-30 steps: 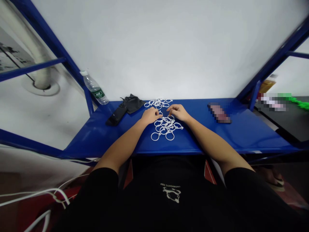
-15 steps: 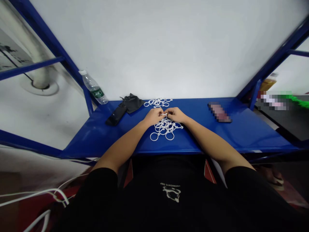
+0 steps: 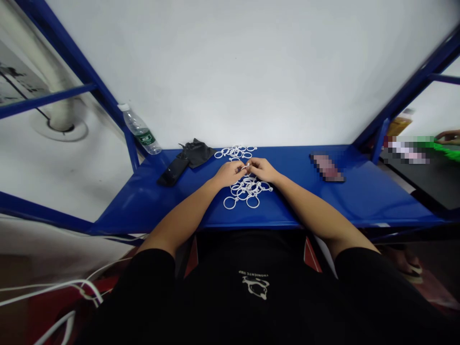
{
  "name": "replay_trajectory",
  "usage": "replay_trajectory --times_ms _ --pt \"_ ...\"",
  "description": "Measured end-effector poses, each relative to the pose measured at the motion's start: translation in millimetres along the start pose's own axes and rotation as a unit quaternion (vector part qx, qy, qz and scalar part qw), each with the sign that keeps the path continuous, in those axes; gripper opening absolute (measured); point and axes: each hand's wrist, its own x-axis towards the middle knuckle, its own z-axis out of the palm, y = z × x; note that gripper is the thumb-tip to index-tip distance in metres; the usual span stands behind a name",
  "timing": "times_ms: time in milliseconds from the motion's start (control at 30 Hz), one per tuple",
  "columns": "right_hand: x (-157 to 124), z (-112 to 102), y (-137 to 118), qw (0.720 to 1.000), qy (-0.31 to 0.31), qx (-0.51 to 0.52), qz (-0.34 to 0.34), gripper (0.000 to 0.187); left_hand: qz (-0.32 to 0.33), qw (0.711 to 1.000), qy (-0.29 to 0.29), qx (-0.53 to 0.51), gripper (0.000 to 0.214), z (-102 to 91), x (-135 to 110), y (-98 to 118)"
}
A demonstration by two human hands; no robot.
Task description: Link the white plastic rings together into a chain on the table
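Observation:
My left hand (image 3: 230, 173) and my right hand (image 3: 261, 170) meet above the middle of the blue table. Between their fingertips is a white ring (image 3: 246, 166), pinched from both sides; it is thin and partly covered by the fingers. Just below the hands lies a pile of white rings (image 3: 247, 189), each a thin loop with a small knob on its rim. A second, smaller group of white rings (image 3: 235, 152) lies beyond the hands, close to the wall.
Left on the blue table (image 3: 143, 206) are a black phone (image 3: 174, 171), a crumpled black bag (image 3: 197, 153) and a clear bottle (image 3: 142, 132) against the frame. A blurred reddish flat object (image 3: 327, 166) lies at the right. Another person's hand (image 3: 449, 137) shows by green material (image 3: 447, 151).
The ring between my fingertips has turned and shows less of its loop, and both hands have shifted slightly. Another person's hand has appeared at the far right edge.

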Motion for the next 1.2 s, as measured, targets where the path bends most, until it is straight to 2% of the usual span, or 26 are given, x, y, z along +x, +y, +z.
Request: replay_trajectory --times_ms 133,300,667,800,1033,1100,1200 --pt "-1 -3 -4 1.0 -0.008 -0.009 -0.014 0.015 0.019 1.0 -0.006 -0.002 0.027 -1.4 -1 2" --pt "-2 -4 -7 0.999 -0.009 -0.022 -0.023 0.014 0.037 0.999 -0.005 -0.001 0.036 -1.7 0 2" --pt "-3 -5 -12 0.996 -0.003 -0.062 -0.062 0.016 0.058 0.998 0.001 0.003 0.038 0.4 2 -5" --pt "-2 -4 -12 0.996 0.0 -0.072 -0.06 0.017 0.07 0.997 -0.014 0.005 0.036 2.1 2 -5" --pt "-1 -2 -10 0.999 -0.001 -0.021 -0.027 0.016 0.11 0.994 -0.001 0.011 0.037 6.6 3 -9" --pt "-2 -5 -9 0.999 0.017 -0.02 -0.024 0.018 0.098 0.995 0.022 0.013 0.037 5.1 4 -13" --pt "-3 -11 -8 0.998 0.037 -0.038 -0.041 0.027 0.035 0.996 0.076 0.04 0.034 0.7 6 -21"
